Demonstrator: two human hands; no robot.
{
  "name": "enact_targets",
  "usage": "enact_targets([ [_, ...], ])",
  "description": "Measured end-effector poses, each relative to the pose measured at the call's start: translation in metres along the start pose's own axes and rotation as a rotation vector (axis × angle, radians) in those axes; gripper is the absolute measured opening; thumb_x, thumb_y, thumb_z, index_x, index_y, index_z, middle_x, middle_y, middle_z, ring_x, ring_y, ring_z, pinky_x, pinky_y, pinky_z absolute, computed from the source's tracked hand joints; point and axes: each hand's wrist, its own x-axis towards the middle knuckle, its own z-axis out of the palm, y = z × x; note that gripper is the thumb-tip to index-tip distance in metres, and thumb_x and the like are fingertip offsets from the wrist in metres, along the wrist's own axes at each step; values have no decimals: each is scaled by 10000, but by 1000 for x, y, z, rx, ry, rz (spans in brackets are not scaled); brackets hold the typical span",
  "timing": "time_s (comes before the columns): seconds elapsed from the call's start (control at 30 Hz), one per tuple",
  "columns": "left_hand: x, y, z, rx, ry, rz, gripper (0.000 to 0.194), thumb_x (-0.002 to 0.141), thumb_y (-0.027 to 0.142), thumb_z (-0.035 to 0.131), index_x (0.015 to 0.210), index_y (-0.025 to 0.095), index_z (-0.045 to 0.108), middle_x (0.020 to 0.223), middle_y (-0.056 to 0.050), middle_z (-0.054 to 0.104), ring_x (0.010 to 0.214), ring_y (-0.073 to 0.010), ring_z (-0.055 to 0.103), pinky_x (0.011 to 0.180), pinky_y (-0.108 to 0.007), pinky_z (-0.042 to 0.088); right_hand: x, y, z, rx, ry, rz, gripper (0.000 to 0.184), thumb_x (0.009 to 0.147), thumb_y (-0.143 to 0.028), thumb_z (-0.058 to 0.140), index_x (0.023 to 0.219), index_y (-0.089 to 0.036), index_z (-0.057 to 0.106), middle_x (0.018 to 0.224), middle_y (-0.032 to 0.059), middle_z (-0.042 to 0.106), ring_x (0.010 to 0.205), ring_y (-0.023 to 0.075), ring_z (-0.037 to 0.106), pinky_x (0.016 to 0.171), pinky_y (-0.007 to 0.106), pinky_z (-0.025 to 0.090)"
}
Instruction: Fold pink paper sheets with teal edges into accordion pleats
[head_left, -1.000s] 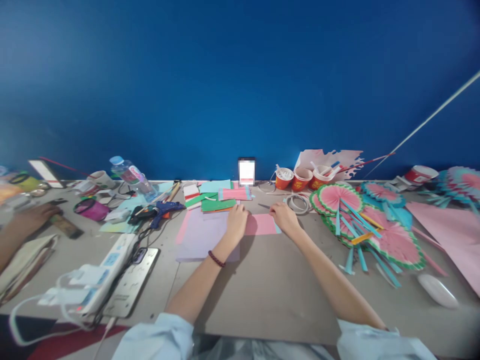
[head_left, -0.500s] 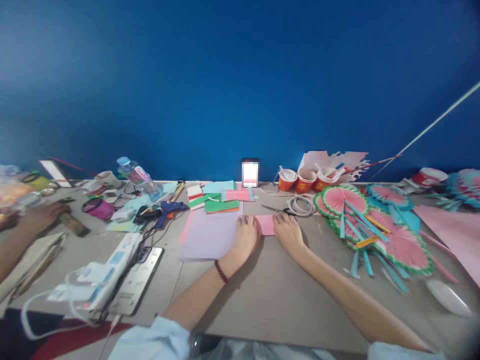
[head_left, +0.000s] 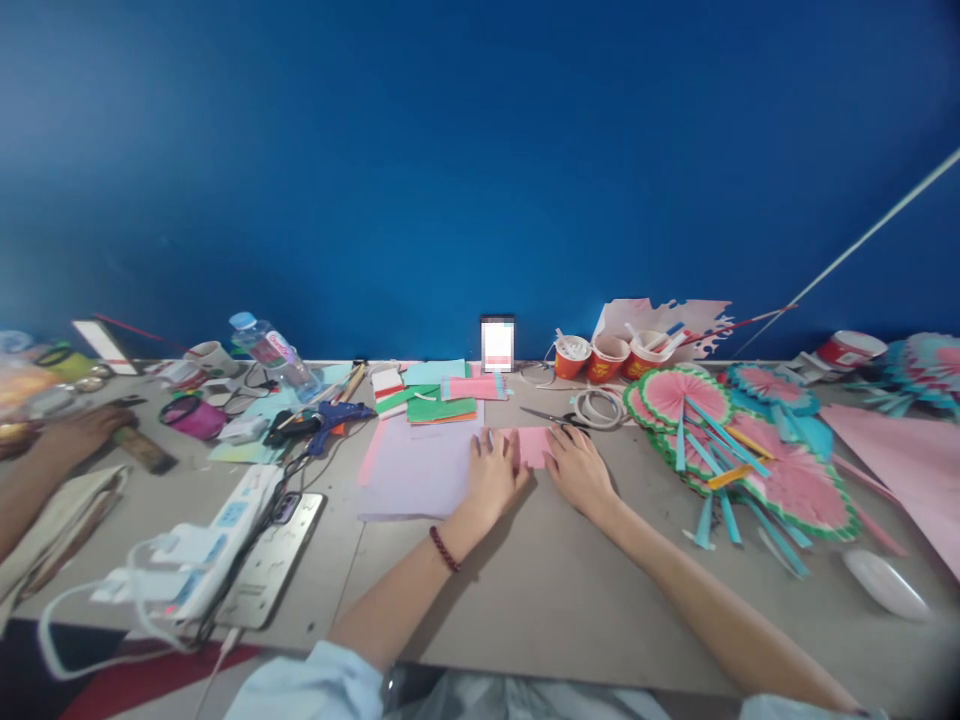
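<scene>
Two cups (head_left: 573, 368) hold white pieces (head_left: 574, 346); left hand (head_left: 495, 478) and right hand (head_left: 582, 472), fingers unclenched, touch pink paper (head_left: 534, 447).

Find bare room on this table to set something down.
Widest: the tabletop between your left forearm and right forearm. Another bare patch lies between the right forearm, paper fans and white rounded object. Crowded: the back by the red cups, and left around the power strip and phone.

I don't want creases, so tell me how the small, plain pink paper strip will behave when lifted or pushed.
The small, plain pink paper strip looks thin, so it's probably light and floppy. Lying flat on the grey table, it would likely slide rather than roll.
</scene>
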Motion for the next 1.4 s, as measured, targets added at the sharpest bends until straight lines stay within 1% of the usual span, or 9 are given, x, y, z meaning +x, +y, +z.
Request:
enact_targets([
  [0.13, 0, 2, -1, 6, 7, -21, 547, 887, 375, 418, 1360, 101, 429, 1268, -182, 511, 1244, -354, 400, 1054, -514, 280, 7, -8, 1, -58, -53, -17, 386, 908, -210, 413, 1222, -28, 546, 1295, 170, 541, 1206, 242, 448, 1007, 303, 333],
  [0.27, 1, 2, -3, -2, -15, -36, 556, 888, 371, 404, 1339, 48, 445, 1269, -188, 521, 1242, -348, 407, 1065, -497, 281, 12, -14, -2, -85, -67, -8, 375, 890, -170, 435, 1235, -53, 524, 1242, 195, 553, 1096, 252, 529, 919, 330, 386],
  [0.37, 2, 3, -5, -3, -22, -47, 549, 890, 363, 394, 1348, 65, 440, 1269, -182, 524, 1237, -357, 413, 1052, -509, 292, 13, -20, -4, -109, -70, -13, 445, 900, -215, 443, 1338, -141, 439, 1227, 178, 557, 1076, 265, 535, 896, 364, 380],
  [0.43, 2, 4, -5, -6, -23, -51, 552, 893, 371, 384, 1355, 73, 434, 1274, -184, 519, 1244, -363, 406, 1046, -516, 295, 13, -24, -5, -124, -78, -9, 446, 915, -260, 423, 1351, -168, 433, 1256, 175, 541, 1103, 277, 517, 899, 374, 365],
  [0.57, 3, 5, -4, -16, -38, -46, 542, 892, 378, 376, 1333, 73, 454, 1267, -181, 522, 1257, -364, 390, 1045, -520, 296, 12, -28, -5, -122, -93, 24, 433, 931, -283, 381, 1334, -147, 465, 1318, 176, 506, 1141, 289, 487, 896, 374, 349],
  [0.8, 5, 7, -5, -7, -29, -55, 507, 864, 331, 425, 1292, 66, 486, 1253, -185, 535, 1249, -358, 398, 1071, -522, 266, 13, -29, -9, -108, -79, -2, 411, 918, -255, 396, 1295, -129, 501, 1161, 151, 599, 1109, 286, 487, 895, 396, 330],
  [1.03, 7, 7, -4, -1, -31, -56, 497, 852, 293, 444, 1296, 75, 488, 1252, -189, 543, 1251, -363, 396, 1057, -548, 271, 13, -30, -4, -134, -55, -13, 406, 911, -235, 406, 1284, -114, 511, 1157, 171, 595, 1122, 292, 475, 921, 407, 310],
  [1.2, 7, 6, -4, -9, -31, -34, 530, 857, 308, 447, 1361, 143, 444, 1260, -160, 549, 1245, -380, 400, 1043, -559, 278, 12, -33, -3, -178, -66, -18, 466, 921, -252, 398, 1381, -180, 421, 1169, 192, 582, 1109, 319, 499, 874, 415, 343],
  [1.4, 8, 7, -10, -10, -17, -16, 475, 869, 317, 446, 1320, 173, 489, 1213, -156, 563, 1212, -361, 427, 1054, -578, 239, 14, -33, -8, -167, -97, -21, 462, 910, -242, 428, 1369, -194, 439, 1159, 192, 576, 1119, 312, 498, 863, 407, 365],
])
